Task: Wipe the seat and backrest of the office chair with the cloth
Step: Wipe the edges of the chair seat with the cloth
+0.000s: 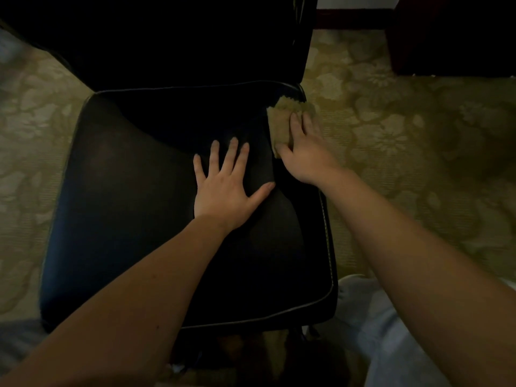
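Currently the right hand [304, 152] presses the cloth [282, 121] flat-fingered on the seat [125, 191] rear corner; the left hand [223, 191] lies spread, bracing. Sweep forward in overlapping passes.

The seat [125, 219] looks like black leather or an imitation, smooth with a dull sheen, edged in pale piping [332, 275]. The backrest [167, 37], at the upper left of the frame, seems the same dark material, matt in shadow. The cloth [282, 127] is soft, olive, slightly fuzzy fabric. The carpet [405, 121] is low-pile, matt and flower-patterned.
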A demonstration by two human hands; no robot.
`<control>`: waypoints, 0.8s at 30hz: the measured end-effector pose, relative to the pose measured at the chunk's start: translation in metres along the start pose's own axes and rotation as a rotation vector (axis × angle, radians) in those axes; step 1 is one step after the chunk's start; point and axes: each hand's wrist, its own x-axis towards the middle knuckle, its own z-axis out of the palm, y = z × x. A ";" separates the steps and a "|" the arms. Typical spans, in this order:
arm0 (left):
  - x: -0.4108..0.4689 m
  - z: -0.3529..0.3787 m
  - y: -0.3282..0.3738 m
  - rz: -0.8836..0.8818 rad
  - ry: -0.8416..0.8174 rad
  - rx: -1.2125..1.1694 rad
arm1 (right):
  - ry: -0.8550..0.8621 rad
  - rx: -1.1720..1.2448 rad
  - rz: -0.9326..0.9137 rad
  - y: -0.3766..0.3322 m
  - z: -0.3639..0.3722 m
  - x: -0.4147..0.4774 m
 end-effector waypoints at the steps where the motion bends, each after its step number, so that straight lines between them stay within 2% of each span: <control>1: 0.000 0.000 0.001 -0.001 0.004 -0.004 | -0.009 0.003 0.005 -0.001 -0.002 0.003; 17: -0.003 0.000 -0.004 0.028 0.013 -0.014 | 0.121 -0.008 -0.035 0.009 0.031 -0.052; 24: -0.006 0.000 -0.006 0.047 0.003 -0.008 | 0.111 -0.003 -0.041 0.010 0.039 -0.071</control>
